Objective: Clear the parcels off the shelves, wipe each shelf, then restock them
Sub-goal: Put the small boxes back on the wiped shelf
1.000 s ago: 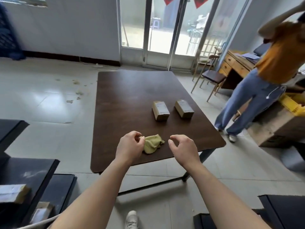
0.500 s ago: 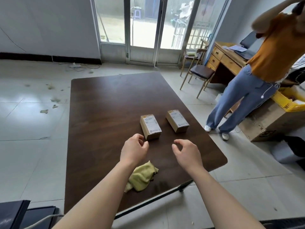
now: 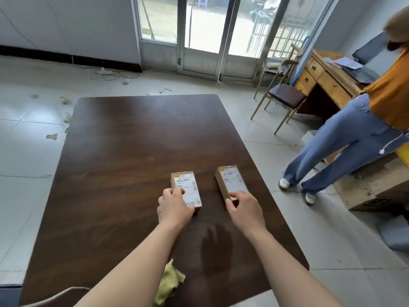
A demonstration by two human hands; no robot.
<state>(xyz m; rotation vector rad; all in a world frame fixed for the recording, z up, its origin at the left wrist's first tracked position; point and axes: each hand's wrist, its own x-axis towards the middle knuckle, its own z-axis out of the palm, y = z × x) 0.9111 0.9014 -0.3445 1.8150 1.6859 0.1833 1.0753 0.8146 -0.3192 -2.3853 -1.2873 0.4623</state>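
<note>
Two small brown parcels with white labels lie side by side on a dark wooden table (image 3: 124, 165). My left hand (image 3: 173, 206) grips the near end of the left parcel (image 3: 184, 183), thumb and fingers curled round its sides. My right hand (image 3: 244, 209) grips the near end of the right parcel (image 3: 231, 178) the same way. Both parcels rest flat on the table top. A crumpled yellow-green cloth (image 3: 169, 284) lies at the table's near edge, partly hidden under my left forearm.
A person in an orange top and blue jeans (image 3: 345, 147) stands close to the table's right side. Behind them are a wooden desk (image 3: 325, 80), a chair (image 3: 283, 96) and a big cardboard box (image 3: 376, 185). Glass doors (image 3: 210, 36) lie ahead; scraps litter the floor at left.
My left hand let go of the cloth, which now lies near the table edge. Both hands moved forward and took hold of the two parcels. The view has moved closer to the table.
</note>
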